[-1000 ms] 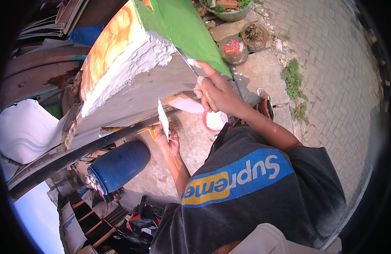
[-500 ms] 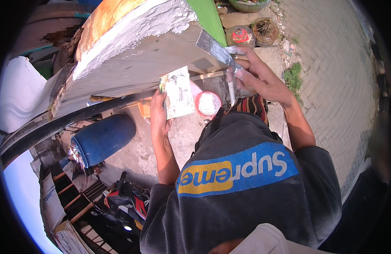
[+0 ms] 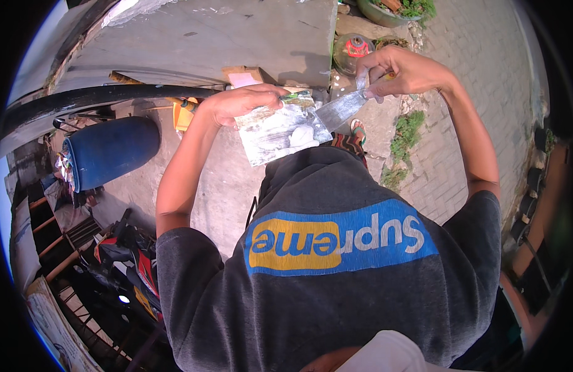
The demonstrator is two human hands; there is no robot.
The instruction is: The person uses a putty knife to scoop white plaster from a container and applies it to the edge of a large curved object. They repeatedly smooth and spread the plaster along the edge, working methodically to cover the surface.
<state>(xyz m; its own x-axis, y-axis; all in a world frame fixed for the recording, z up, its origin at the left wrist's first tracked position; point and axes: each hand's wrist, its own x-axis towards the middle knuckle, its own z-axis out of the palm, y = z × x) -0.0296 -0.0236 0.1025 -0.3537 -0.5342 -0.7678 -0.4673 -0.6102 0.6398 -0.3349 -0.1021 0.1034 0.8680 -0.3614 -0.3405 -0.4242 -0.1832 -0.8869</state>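
Scraper [image 3: 341,111] moved to edge of board [image 3: 261,131], clear of wall [image 3: 199,46].

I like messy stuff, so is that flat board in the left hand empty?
Not empty: a white lump sits on the board, with streaky smears beside it.

Left arm [image 3: 181,164] and right arm [image 3: 469,136] reach forward, bent, left fingers [image 3: 264,97] and right fingers [image 3: 378,61] curled in grips.

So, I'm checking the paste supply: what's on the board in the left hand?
A white paste lump and grey smears show on the board; anything under the left hand is hidden.
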